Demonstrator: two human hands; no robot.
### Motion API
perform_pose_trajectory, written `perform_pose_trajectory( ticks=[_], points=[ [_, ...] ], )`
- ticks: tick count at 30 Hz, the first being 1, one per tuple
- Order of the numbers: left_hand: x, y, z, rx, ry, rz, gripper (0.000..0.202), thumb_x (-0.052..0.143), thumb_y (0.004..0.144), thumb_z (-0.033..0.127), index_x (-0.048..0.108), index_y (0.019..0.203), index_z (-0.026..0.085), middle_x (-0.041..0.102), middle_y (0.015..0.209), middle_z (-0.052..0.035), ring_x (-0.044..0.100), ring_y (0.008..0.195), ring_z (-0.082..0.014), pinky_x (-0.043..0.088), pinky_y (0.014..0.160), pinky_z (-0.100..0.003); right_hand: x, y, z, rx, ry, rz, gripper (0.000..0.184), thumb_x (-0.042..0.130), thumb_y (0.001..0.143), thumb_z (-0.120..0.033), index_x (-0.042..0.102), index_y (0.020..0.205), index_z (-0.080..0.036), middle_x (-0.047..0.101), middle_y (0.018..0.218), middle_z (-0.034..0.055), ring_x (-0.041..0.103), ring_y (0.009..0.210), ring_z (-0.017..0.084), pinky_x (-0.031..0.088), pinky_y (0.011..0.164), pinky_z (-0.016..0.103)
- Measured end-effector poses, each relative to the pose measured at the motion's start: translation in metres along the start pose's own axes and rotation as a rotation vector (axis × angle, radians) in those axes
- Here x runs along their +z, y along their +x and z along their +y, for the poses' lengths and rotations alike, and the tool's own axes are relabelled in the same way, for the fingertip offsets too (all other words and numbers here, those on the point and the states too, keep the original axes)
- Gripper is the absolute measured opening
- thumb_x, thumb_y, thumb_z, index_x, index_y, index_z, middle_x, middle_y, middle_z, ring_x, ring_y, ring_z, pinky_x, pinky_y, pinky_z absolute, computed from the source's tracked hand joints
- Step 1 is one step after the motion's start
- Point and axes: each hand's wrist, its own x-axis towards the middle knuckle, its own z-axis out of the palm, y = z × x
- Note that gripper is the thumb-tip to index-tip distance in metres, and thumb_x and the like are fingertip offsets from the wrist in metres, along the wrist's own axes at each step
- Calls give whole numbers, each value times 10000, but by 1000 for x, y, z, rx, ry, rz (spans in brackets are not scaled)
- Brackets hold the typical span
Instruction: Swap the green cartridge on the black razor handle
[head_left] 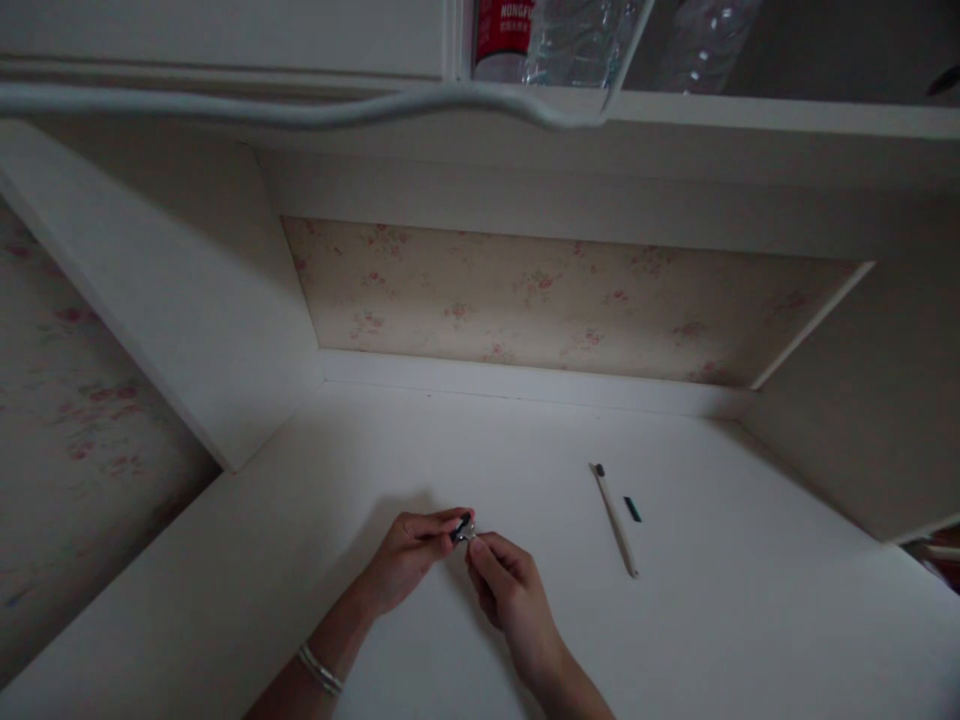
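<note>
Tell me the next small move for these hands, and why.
Probably steady the small black-and-silver object with the left hand and gently try turning its silver part with the right hand: each hand pinches one side of it.

So the worktop [712, 620] sits between a left panel [202, 290] and a right panel [847, 400], with a papered wall [480, 300] at the back. Left hand [412, 555] and right hand [510, 585] are near the front middle, a small object [463, 528] between their fingers. Off to their right there's a slim stick [616, 525] lying on the worktop, far end angled left, and a short strip [632, 509] just right of it. Bottles [577, 45] are on the shelf [787, 115] up top.
</note>
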Motion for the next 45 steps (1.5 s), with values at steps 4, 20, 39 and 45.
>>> perform_pose_trajectory(
  ticks=[4,20,39,45],
  points=[
    [2,0,1,4,-27,5,203,767,675,256,745,864,185,668,1110,-109,603,1033,-233,366,1007,-385,-2,1,-3,50,48,-29,436,553,809,-559,460,624,-175,322,483,-79,219,392,49,120,367,197],
    [6,-2,8,-52,-29,-103,279,748,700,303,733,942,166,700,994,-117,569,673,-141,429,698,-300,-9,1,1,114,239,-278,437,523,826,-591,544,830,-155,413,563,-80,247,333,19,169,287,152],
    [6,-4,7,-91,-138,-85,267,709,750,226,705,1002,137,679,1082,-123,627,845,-158,454,767,-254,10,-1,11,73,196,-114,432,541,805,-601,446,713,-190,282,485,-106,183,354,31,121,307,159],
    [3,-5,7,-96,-197,-110,238,749,707,227,728,935,163,677,1086,-109,638,826,-165,460,708,-248,8,-3,14,79,188,-177,416,503,841,-584,440,723,-190,308,502,-101,179,332,26,108,294,169]
  ],
)
